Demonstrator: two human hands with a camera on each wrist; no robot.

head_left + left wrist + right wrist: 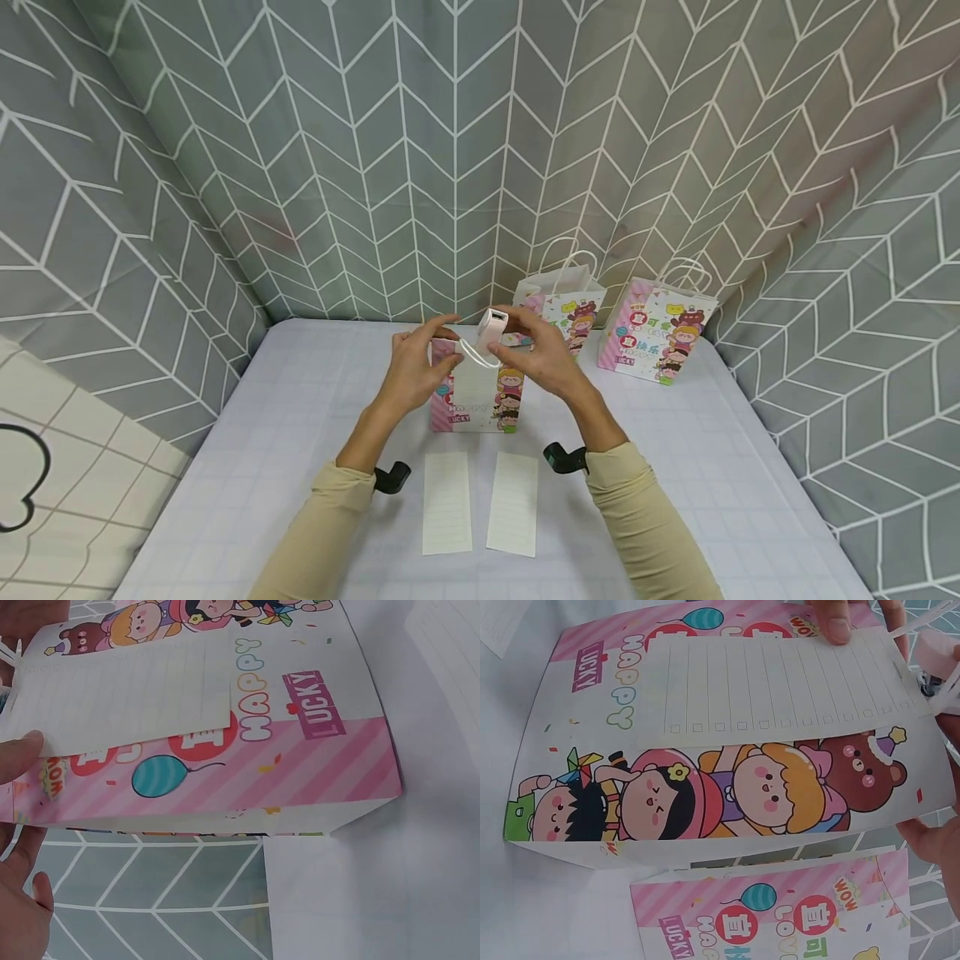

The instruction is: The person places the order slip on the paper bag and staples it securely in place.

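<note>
A small gift bag (480, 408) with cartoon children and pink stripes stands upright mid-table. My left hand (438, 340) grips its top edge, and the thumb (832, 619) presses a lined paper slip (474, 383) flat against the bag's front. My right hand (517, 327) holds a small pink and white object (491, 323) just above the bag's mouth, beside its white cord handle. The left wrist view shows the bag's front (247, 765), the slip (127, 697) and my thumb (21, 754). In the right wrist view the slip (780, 682) lies over the bag (705, 799).
Two more lined slips (447, 502) (512, 502) lie side by side near the front of the white table (300, 433). Two similar gift bags (562, 304) (656, 329) stand at the back right. Grey patterned walls close in the table on three sides.
</note>
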